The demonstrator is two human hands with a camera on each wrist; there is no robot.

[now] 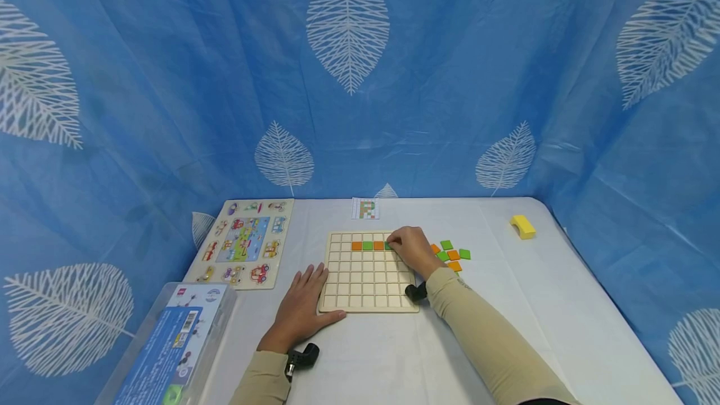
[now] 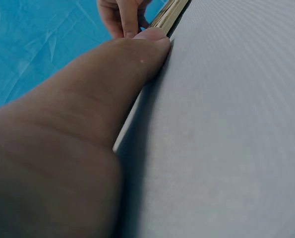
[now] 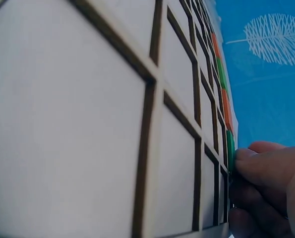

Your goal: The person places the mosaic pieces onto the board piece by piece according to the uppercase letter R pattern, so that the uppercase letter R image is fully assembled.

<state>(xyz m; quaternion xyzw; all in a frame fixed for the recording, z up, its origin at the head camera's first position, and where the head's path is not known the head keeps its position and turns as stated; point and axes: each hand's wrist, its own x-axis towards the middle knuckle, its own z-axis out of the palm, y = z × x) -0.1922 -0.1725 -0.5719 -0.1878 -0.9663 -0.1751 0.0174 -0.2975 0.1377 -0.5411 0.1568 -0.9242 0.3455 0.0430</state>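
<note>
A wooden grid board (image 1: 368, 280) lies on the table. In its upper part sit an orange tile (image 1: 357, 246), a green tile (image 1: 368, 246) and a second orange tile (image 1: 379, 246), side by side in one row. At the right end of that row, my right hand (image 1: 413, 250) pinches another green tile (image 3: 230, 151) with thumb and fingers. This tile is at the grid's surface, partly hidden by the fingertips. My left hand (image 1: 304, 305) lies with straight fingers along the board's left edge, and its thumb (image 2: 112, 74) reaches along the near edge.
Several loose orange and green tiles (image 1: 447, 245) lie right of the board. Behind it is a small pattern card (image 1: 365, 208). A vehicle puzzle board (image 1: 244, 239) and a clear plastic box (image 1: 169, 349) stand left. A yellow arch block (image 1: 523, 227) is at far right.
</note>
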